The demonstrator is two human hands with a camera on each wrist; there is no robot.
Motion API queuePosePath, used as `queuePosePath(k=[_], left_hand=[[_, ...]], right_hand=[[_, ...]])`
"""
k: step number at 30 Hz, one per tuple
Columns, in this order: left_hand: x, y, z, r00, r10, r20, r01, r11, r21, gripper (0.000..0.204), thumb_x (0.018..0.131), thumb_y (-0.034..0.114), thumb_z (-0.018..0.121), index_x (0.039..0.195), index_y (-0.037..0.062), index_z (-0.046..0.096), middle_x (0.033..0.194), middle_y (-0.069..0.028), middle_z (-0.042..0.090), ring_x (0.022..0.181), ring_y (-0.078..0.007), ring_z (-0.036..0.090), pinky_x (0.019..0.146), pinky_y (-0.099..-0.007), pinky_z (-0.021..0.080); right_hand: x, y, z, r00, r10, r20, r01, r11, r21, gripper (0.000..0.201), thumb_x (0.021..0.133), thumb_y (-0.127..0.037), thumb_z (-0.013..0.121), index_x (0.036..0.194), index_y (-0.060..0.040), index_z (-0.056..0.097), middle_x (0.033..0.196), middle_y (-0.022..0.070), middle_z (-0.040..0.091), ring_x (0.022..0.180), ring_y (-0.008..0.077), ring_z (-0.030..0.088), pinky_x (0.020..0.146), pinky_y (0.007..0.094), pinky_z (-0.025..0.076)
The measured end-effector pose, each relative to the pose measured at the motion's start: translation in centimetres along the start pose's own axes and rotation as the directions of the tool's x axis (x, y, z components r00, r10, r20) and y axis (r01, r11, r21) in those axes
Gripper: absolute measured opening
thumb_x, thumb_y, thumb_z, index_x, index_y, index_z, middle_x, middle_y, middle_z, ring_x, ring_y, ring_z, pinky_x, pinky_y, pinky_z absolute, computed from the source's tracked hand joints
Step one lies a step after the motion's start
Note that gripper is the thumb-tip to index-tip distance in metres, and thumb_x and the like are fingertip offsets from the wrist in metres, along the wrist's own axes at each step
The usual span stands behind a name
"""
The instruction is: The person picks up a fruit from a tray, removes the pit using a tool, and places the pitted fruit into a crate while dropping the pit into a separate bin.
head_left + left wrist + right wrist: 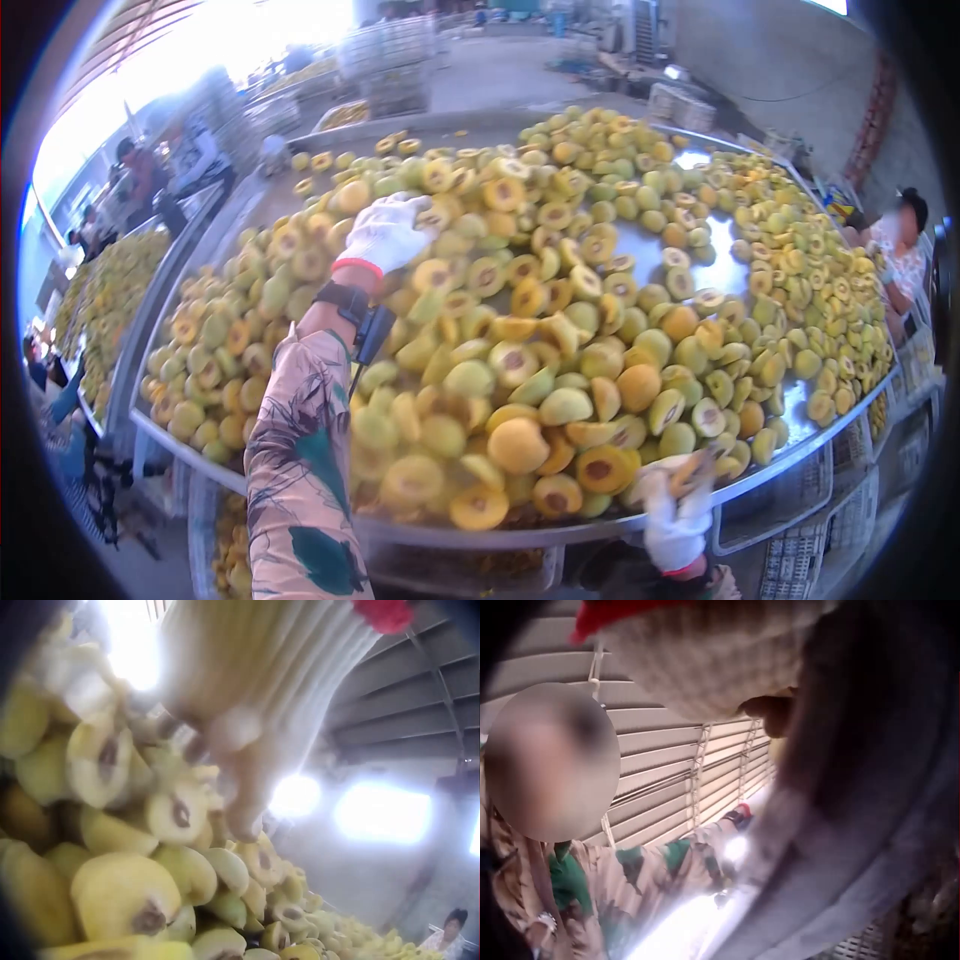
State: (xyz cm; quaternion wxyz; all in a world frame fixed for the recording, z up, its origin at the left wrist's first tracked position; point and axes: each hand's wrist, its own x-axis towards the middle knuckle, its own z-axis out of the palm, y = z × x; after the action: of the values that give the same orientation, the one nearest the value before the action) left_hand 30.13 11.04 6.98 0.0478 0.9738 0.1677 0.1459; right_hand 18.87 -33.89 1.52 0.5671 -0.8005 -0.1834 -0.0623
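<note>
Likely light, soft and easily bruised, halved fruit (best cupped by the skin) lies beneath the left hand; whether it or the right hand grips anything is unclear.

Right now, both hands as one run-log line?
left hand: at halved fruit, grip unclear | right hand: at table's near rim, grip unclear

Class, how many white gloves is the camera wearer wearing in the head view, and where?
2: one on the left hand, over the halved stone fruit; one on the right hand, at the metal table's near rim. Both are in sight.
</note>
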Motion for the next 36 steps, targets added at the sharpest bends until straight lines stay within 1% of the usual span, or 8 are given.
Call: queuePosePath(k=[4,7,11,13,18,28,35,36], left_hand=[[4.8,-0.4,2.7,0.985,-0.099,0.140,0.092,0.994,0.061,0.067,0.080,0.058,0.062,0.137,0.0254,0.054,0.138,-0.0086,0.053,0.127,-0.0304,0.052,0.106,-0.0415,0.041],[6.0,0.2,3.1,0.965,-0.127,0.229,0.115,0.991,0.065,0.065,0.079,0.054,0.064,0.136,0.0258,0.055,0.142,-0.0089,0.048,0.126,-0.0309,0.052,0.106,-0.0398,0.041],[6.4,-0.3,3.2,0.959,-0.101,0.266,0.098,0.995,0.023,0.068,0.077,0.054,0.064,0.138,0.0240,0.054,0.144,-0.0091,0.047,0.129,-0.0294,0.049,0.107,-0.0396,0.040],[5.6,-1.7,3.9,0.967,-0.068,0.244,0.075,0.997,-0.019,0.067,0.076,0.056,0.064,0.135,0.0255,0.056,0.142,-0.0079,0.049,0.128,-0.0297,0.050,0.107,-0.0411,0.040],[0.9,0.3,0.8,0.909,-0.037,0.414,0.058,0.998,-0.037,0.061,0.078,0.050,0.064,0.130,0.0175,0.061,0.145,-0.0090,0.045,0.131,-0.0285,0.048,0.108,-0.0383,0.038],[-9.2,-0.4,0.1,0.855,0.051,0.516,-0.020,0.998,-0.065,0.061,0.076,0.042,0.068,0.131,0.0168,0.056,0.121,-0.0169,0.065,0.113,-0.0337,0.061,0.096,-0.0424,0.047],[-16.2,1.8,-6.8,0.814,-0.132,0.565,0.170,0.985,-0.015,0.058,0.074,0.040,0.070,0.127,0.0211,0.056,0.121,-0.0156,0.063,0.116,-0.0315,0.058,0.097,-0.0430,0.045],[-17.4,2.0,-6.9,0.839,-0.106,0.533,0.113,0.993,0.019,0.058,0.073,0.040,0.071,0.126,0.0211,0.057,0.121,-0.0153,0.062,0.118,-0.0312,0.057,0.098,-0.0441,0.044]], right_hand=[[0.0,4.4,1.1,0.949,0.301,0.093,-0.313,0.935,0.167,0.012,0.091,-0.001,0.054,0.102,0.0006,0.050,0.073,0.0085,0.063,0.062,0.0144,0.062,0.060,0.0273,0.051],[0.5,4.0,0.5,0.989,0.020,0.144,-0.010,0.997,-0.071,0.017,0.091,-0.002,0.058,0.107,-0.0026,0.052,0.084,0.0057,0.060,0.064,0.0114,0.056,0.056,0.0244,0.047],[0.0,4.9,0.8,0.991,0.036,0.128,-0.037,0.999,0.009,0.020,0.092,-0.006,0.061,0.110,-0.0022,0.052,0.087,0.0087,0.062,0.066,0.0137,0.058,0.060,0.0266,0.050],[0.6,3.8,0.9,0.979,0.164,0.121,-0.175,0.981,0.083,0.011,0.091,-0.003,0.056,0.101,-0.0007,0.051,0.076,0.0083,0.063,0.063,0.0138,0.060,0.060,0.0266,0.050],[0.9,3.3,1.1,0.972,0.217,0.086,-0.225,0.970,0.096,0.009,0.090,-0.006,0.061,0.091,-0.0032,0.053,0.067,0.0058,0.064,0.057,0.0145,0.062,0.057,0.0288,0.051],[0.2,4.3,1.7,0.994,0.106,0.023,-0.109,0.982,0.152,0.013,0.095,-0.010,0.059,0.100,-0.0007,0.052,0.075,0.0063,0.062,0.061,0.0142,0.060,0.055,0.0302,0.048],[0.0,4.8,1.9,0.998,0.011,-0.058,-0.001,0.986,0.164,0.016,0.095,-0.013,0.061,0.100,-0.0022,0.051,0.072,0.0029,0.061,0.058,0.0127,0.057,0.054,0.0284,0.047],[-0.4,4.1,1.6,0.997,0.054,-0.063,-0.041,0.981,0.191,0.015,0.096,-0.013,0.061,0.100,-0.0023,0.051,0.071,0.0024,0.060,0.057,0.0122,0.057,0.054,0.0278,0.047]])
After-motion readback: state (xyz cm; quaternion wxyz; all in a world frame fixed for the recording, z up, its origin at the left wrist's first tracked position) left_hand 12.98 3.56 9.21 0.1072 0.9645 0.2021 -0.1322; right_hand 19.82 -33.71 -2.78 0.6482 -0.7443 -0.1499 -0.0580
